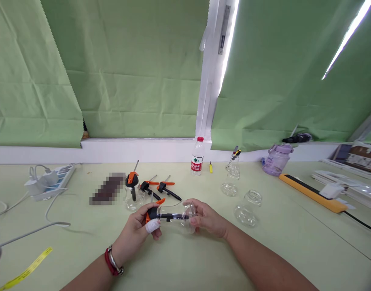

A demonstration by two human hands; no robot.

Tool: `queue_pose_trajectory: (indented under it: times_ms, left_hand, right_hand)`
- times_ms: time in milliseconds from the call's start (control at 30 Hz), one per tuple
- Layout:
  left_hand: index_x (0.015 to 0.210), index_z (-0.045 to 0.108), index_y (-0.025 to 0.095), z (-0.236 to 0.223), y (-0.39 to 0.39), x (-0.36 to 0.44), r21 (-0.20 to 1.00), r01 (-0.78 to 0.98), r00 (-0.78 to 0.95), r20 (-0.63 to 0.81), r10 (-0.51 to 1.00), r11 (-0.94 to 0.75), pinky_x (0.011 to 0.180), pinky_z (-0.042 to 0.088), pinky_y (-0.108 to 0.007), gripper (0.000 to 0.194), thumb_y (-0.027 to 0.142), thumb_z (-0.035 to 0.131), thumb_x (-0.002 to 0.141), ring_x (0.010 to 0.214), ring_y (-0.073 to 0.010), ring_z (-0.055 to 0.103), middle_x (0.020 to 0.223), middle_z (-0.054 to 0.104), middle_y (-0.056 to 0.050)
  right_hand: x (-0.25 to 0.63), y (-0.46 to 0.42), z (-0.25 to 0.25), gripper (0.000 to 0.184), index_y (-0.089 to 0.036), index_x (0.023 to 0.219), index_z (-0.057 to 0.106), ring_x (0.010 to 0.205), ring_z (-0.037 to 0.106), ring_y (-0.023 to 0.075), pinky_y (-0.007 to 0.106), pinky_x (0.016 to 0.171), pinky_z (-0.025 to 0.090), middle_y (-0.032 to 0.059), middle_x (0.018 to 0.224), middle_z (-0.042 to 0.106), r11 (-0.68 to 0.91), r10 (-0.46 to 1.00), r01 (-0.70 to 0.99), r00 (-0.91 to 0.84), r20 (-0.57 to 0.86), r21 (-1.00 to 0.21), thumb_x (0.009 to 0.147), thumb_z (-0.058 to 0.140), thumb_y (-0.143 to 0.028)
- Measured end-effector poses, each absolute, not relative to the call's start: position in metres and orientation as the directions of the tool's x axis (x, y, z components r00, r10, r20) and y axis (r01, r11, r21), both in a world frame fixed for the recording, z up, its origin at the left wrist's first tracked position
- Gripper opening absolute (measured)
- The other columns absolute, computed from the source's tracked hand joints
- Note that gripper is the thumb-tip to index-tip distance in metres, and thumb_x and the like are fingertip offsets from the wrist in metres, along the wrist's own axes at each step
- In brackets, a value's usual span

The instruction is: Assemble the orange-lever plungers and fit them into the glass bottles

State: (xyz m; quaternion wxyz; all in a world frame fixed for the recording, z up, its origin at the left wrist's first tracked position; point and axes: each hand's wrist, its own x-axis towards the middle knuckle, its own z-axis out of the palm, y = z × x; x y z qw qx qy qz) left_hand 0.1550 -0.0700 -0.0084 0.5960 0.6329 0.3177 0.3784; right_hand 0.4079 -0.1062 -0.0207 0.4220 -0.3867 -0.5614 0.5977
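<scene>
A small clear glass bottle point(182, 218) lies sideways just above the pale green table point(203, 258), right hand point(207, 218) cupping its base, left hand point(136, 232) (one bandaged finger) gripping its black-and-orange pump head point(151, 212), near two loose pump heads point(157, 188)

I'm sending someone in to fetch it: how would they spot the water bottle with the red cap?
Look along the white window ledge at the back of the table, below the white post between the green blinds. The water bottle stands upright there, alone. Unlike the clear glass bottles nearby, it has a red cap and red label.
</scene>
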Motion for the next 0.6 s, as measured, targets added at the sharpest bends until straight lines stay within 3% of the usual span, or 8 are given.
queue_pose_trajectory:
  times_ms: [367, 600]
  left_hand:
    - [0.116, 0.045, 0.014, -0.0096, -0.0688, 0.1551, 0.996, -0.023, 0.520, 0.090, 0.849, -0.091, 0.059, 0.053, -0.032, 0.051, 0.038, 0.065, 0.076, 0.054, -0.0161, 0.062, 0.060, 0.066, 0.001]
    - [0.116, 0.044, 0.014, -0.0093, -0.0695, 0.1552, 0.993, 0.002, 0.524, 0.097, 0.846, -0.114, 0.060, 0.053, -0.032, 0.050, 0.037, 0.065, 0.077, 0.053, -0.0156, 0.061, 0.060, 0.066, 0.001]
  right_hand:
    - [0.4030, -0.1043, -0.0228, 0.042, -0.016, 0.104, 0.049, 0.042, 0.050, 0.0076, 0.017, 0.037, 0.036, 0.0029, 0.072, 0.064, -0.123, 0.932, -0.085, -0.351, -0.086, -0.989, 0.079, 0.059, -0.047]
    - [0.4009, -0.1036, -0.0267, 0.047, -0.015, 0.095, 0.053, 0.035, 0.048, 0.0081, 0.017, 0.033, 0.033, 0.0021, 0.063, 0.064, -0.196, 0.925, -0.107, -0.351, -0.147, -0.975, 0.080, 0.049, -0.060]
